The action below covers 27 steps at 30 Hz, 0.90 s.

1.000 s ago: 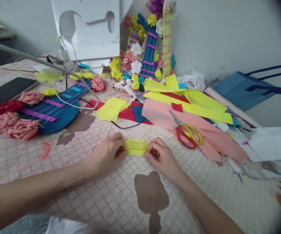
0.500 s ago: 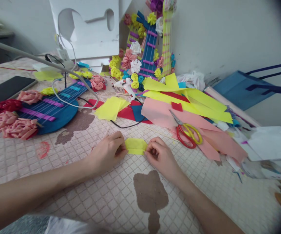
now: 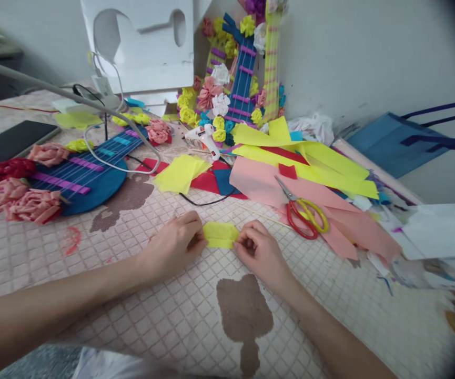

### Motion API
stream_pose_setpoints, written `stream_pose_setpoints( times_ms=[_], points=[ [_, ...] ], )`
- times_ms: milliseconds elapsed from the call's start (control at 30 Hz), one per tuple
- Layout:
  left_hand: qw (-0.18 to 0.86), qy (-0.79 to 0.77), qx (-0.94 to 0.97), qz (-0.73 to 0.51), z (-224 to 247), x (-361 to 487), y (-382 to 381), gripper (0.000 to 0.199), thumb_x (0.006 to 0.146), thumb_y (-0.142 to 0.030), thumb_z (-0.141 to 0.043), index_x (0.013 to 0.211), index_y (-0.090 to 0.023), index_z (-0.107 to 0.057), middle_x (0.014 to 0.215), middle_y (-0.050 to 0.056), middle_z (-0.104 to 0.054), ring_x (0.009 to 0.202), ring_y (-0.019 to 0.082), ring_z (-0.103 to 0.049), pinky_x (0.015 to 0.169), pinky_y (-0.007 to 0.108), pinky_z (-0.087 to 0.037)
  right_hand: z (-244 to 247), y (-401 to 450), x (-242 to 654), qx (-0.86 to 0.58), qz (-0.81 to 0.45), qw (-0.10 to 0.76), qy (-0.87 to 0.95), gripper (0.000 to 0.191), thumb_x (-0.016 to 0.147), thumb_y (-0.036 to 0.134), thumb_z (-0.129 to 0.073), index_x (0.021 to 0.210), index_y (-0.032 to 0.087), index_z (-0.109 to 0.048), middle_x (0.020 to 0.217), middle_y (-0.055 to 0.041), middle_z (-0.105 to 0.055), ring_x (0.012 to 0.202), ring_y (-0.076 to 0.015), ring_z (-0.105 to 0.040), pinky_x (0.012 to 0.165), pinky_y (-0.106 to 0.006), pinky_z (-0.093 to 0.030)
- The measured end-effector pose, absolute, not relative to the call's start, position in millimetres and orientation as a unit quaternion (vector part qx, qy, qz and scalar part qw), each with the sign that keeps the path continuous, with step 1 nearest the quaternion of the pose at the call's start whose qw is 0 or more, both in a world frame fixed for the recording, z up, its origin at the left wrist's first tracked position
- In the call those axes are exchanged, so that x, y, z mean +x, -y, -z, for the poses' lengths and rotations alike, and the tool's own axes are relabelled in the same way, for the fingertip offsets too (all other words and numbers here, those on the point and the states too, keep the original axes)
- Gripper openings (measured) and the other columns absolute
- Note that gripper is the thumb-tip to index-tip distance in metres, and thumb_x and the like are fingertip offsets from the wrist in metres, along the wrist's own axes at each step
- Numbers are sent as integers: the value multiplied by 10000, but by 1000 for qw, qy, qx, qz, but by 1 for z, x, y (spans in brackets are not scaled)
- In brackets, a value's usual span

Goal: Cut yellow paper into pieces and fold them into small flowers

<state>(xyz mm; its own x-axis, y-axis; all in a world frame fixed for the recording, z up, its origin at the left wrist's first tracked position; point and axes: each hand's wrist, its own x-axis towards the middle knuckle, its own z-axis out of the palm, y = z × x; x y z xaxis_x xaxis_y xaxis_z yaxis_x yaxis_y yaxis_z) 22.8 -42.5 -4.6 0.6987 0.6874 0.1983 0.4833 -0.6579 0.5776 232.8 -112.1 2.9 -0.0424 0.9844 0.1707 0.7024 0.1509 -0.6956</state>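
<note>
A small piece of yellow crepe paper with a crease along its lower part is stretched between my two hands, just above the quilted tabletop. My left hand pinches its left end between thumb and fingers. At the opposite end, my right hand has closed on the right edge in the same kind of pinch. Red-and-yellow scissors lie open beyond my right hand, on sheets of pink paper. Cut yellow paper pieces rest beyond my left hand.
A blue toy guitar with paper roses lies at left by a dark phone. A white glue gun with its black cord sits mid-table. Yellow sheets pile at right. More decorated guitars lean at the back near a blue bag.
Both hands keep their pinch on the yellow paper at almost the same place. The view has shifted very slightly; nothing was picked up or let go.
</note>
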Motion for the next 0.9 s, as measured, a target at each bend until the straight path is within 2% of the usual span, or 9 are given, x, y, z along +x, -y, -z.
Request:
stream_pose_setpoints(
  times_ms=[400,500,633,767,900],
  points=[
    [258,-343,880,-205,0,25,43,98,758,-70,-514,699,-148,-518,794,16,-500,673,115,-492,593,238,-409,-4,112,231,-617,-218,318,686,166,751,77,-531,669,207,-468,775,-7,-468,654,-127,-485,566,-252,-442],
    [271,-353,870,-215,-1,25,44,105,731,-48,-532,746,-151,-521,806,13,-512,675,118,-494,590,241,-404,-4,112,231,-621,-220,319,681,153,740,75,-541,711,210,-475,809,-10,-470,667,-130,-488,579,-258,-454],
    [297,-342,865,-215,-2,24,43,182,736,-25,-514,831,-168,-577,903,25,-542,753,135,-529,654,259,-425,-4,113,233,-615,-242,323,678,161,753,57,-516,805,210,-510,897,-23,-469,705,-129,-499,601,-256,-465],
    [310,-329,870,-197,-1,23,41,233,750,-21,-502,843,-187,-636,917,23,-559,771,134,-550,701,267,-437,-4,113,233,-611,-256,314,680,153,790,72,-488,812,203,-564,913,-32,-470,699,-124,-511,591,-254,-462],
    [288,-345,875,-177,-5,28,41,68,805,-143,-551,818,-162,-616,859,29,-565,718,139,-548,649,265,-432,-1,111,229,-619,-223,314,685,74,827,144,-514,791,195,-553,876,-37,-483,713,-142,-518,626,-285,-467]
  ],
)
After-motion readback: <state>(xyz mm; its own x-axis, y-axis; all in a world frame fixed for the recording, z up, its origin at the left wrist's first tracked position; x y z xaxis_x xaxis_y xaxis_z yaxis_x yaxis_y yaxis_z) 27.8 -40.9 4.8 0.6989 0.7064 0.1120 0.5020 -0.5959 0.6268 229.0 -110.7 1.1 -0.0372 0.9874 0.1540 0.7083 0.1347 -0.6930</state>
